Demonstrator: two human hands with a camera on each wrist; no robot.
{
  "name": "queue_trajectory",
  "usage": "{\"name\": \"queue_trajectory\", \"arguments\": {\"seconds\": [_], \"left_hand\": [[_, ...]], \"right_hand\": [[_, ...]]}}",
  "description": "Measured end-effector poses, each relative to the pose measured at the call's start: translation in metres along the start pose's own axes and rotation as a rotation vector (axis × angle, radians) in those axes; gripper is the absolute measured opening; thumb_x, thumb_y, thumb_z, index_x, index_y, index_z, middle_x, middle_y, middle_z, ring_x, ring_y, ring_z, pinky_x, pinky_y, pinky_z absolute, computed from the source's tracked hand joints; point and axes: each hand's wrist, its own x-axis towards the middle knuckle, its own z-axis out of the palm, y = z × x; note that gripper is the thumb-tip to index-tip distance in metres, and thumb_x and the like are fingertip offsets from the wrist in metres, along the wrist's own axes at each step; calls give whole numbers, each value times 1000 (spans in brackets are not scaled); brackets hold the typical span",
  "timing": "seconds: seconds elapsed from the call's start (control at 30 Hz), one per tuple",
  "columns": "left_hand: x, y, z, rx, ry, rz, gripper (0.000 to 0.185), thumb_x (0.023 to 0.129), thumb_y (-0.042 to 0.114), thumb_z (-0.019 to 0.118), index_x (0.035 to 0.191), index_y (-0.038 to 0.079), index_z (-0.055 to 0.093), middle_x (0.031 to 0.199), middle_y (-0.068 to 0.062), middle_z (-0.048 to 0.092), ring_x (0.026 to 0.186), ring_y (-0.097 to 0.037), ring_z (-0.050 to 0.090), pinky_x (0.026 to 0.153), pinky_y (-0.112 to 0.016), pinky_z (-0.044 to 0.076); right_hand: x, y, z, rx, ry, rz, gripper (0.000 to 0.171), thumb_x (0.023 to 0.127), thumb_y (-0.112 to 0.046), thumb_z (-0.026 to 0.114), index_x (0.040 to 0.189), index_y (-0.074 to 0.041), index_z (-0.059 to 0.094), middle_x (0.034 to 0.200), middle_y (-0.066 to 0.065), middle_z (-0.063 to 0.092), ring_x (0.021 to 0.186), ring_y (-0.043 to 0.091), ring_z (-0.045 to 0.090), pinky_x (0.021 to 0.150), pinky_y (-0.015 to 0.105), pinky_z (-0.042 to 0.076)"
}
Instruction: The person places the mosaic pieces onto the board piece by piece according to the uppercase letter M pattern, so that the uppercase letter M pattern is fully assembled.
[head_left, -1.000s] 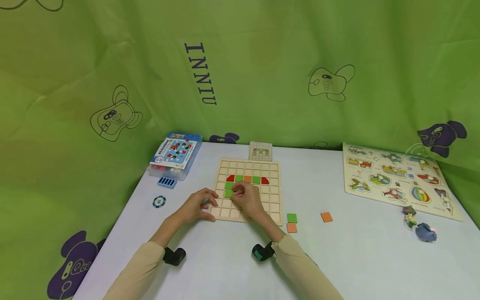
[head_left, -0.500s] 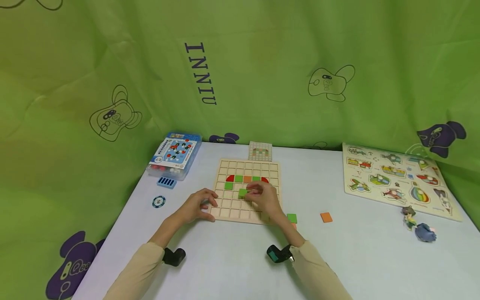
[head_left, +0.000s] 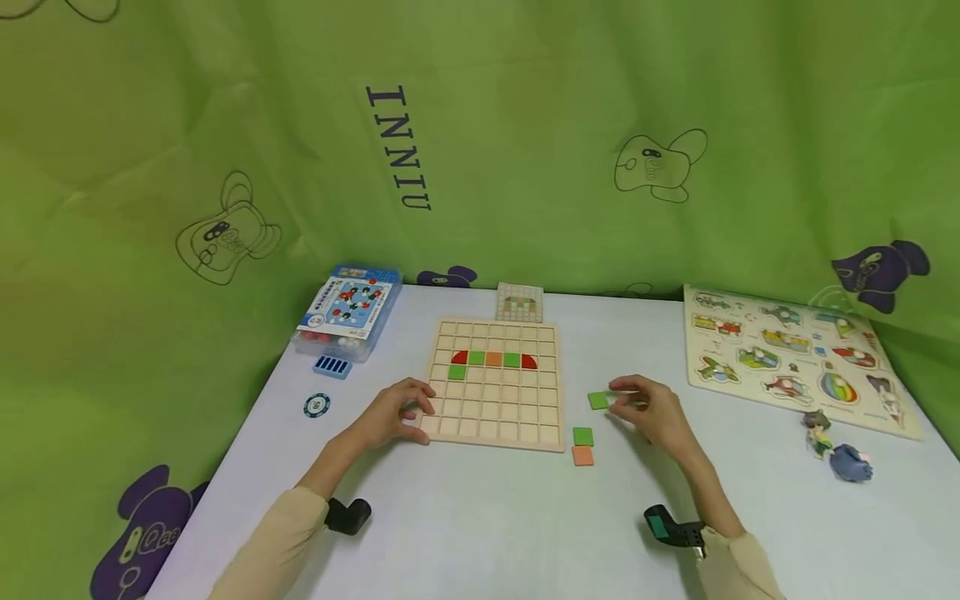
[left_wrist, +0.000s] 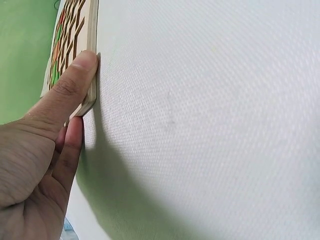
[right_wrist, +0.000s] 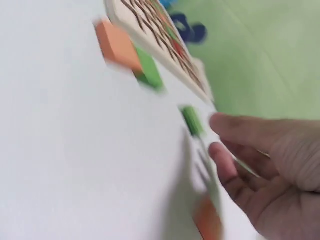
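Observation:
A wooden grid board (head_left: 498,429) lies on the white table. My left hand (head_left: 393,410) grips its near left corner, the thumb on the front edge and fingers at the side. The board bears a row of red, green and orange tiles, with another green tile (head_left: 457,372) under the row's left end. Right of the board, my right hand (head_left: 654,410) is beside a loose green tile (head_left: 597,401), thumb and fingertips parted just off it in the right wrist view. A green tile (head_left: 582,436) and an orange tile (head_left: 582,456) lie nearer me.
Behind the board lies a pattern card (head_left: 520,303). A boxed kit (head_left: 350,312), a blue slotted piece (head_left: 333,367) and a round chip (head_left: 317,405) are at left. Farther right are a picture puzzle (head_left: 798,358) and small figures (head_left: 850,463). Another orange tile (right_wrist: 207,220) lies below the right hand.
My right hand has taken a green tile off the board's left column, carried it right past the board and let go of it on the table. The left hand has stayed at the corner.

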Motion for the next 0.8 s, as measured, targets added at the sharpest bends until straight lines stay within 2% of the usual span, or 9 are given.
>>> {"name": "queue_trajectory", "arguments": {"seconds": [0.1, 0.2, 0.27, 0.37, 0.43, 0.53, 0.7, 0.8], "left_hand": [[0, 0, 2, -13, -7, 15, 31, 66, 2, 85, 89, 2, 64, 124, -18, 54, 121, -37, 46, 84, -36, 53], [0, -1, 2, -3, -5, 12, 31, 66, 4, 85, 88, 3, 64, 124, -17, 54, 122, -37, 46, 84, -36, 53], [0, -1, 2, 7, 0, 7, 30, 66, 4, 85, 88, 4, 64, 123, -16, 55, 121, -37, 47, 84, -36, 54], [-2, -4, 0, 14, 3, 0, 30, 66, 5, 85, 87, 5, 64, 123, -16, 55, 120, -37, 47, 84, -36, 54], [-2, -5, -1, 11, 2, -3, 30, 66, 6, 85, 88, 6, 64, 124, -15, 55, 120, -37, 47, 84, -35, 54], [-3, -7, -3, 0, 3, -12, 31, 66, 6, 85, 88, 6, 64, 124, -15, 54, 121, -36, 46, 85, -35, 54], [-3, -6, -2, -13, 5, -19, 30, 66, 5, 85, 88, 6, 65, 126, -16, 53, 122, -37, 46, 86, -34, 53], [-2, -4, -1, -16, -1, -17, 30, 67, 5, 85, 88, 5, 65, 126, -17, 53, 122, -38, 45, 87, -34, 53]], "right_hand": [[-19, 12, -27, -75, -92, -8, 37, 78, -6, 78, 112, 2, 64, 104, 16, 67, 89, 26, 62, 69, 24, 53], [-34, 22, -44, -109, -151, -53, 37, 74, -6, 81, 107, -1, 66, 101, 11, 68, 87, 18, 59, 71, 25, 53], [-39, 28, -47, -98, -155, -94, 34, 73, -3, 81, 103, -2, 67, 96, 9, 68, 81, 12, 57, 69, 24, 53], [-37, 27, -38, -66, -102, -138, 28, 73, 4, 78, 99, 0, 68, 91, 9, 68, 75, 6, 58, 65, 21, 54], [-30, 17, -23, -35, -62, -144, 27, 74, 6, 77, 99, 1, 67, 91, 11, 69, 75, 6, 62, 66, 21, 55], [-12, -10, 13, 48, -22, -133, 28, 75, 8, 76, 101, 4, 67, 96, 16, 69, 78, 15, 66, 70, 24, 56], [27, -62, 88, 195, -40, -121, 28, 76, 8, 75, 102, 5, 67, 99, 18, 69, 80, 25, 67, 71, 26, 57], [44, -86, 125, 204, -49, -145, 26, 76, 9, 75, 100, 5, 67, 96, 16, 69, 79, 25, 67, 69, 26, 57]]}}
